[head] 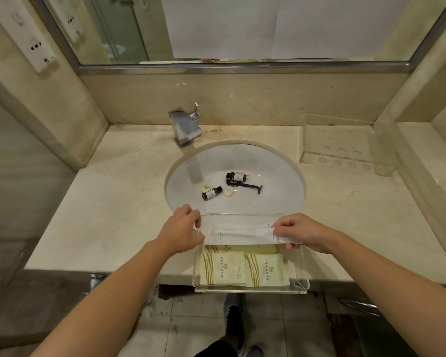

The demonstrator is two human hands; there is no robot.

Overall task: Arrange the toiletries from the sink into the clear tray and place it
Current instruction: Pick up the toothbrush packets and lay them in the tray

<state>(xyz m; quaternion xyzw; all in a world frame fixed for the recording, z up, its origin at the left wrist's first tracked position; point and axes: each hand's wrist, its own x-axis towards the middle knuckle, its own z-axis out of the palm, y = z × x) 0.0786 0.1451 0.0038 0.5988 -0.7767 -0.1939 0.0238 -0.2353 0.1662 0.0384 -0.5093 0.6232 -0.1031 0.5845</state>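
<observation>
Resting on the front edge of the marble counter (93, 222), at six o'clock from the basin, the clear acrylic tray (250, 289) stuck out a little past the counter lip. Two pale yellow sachets (242, 269) lay side by side in its near half. Across its far half a long white wrapped packet (242, 233) was stretched between both hands: the left hand (180, 228) pinched its left end, and the right hand (296, 231) pinched its right end with the fingers curled under.

In the white sink (276, 176), two small dark bottles lay on their sides, one (211, 193) at seven o'clock from the drain, the other (237, 176) over the drain. A round soap (228, 192) lay just beside the first bottle, and a dark razor (250, 188) at four o'clock. A chrome faucet (184, 127) stood at eleven o'clock. A second clear tray (345, 150) sat at two o'clock on the counter.
</observation>
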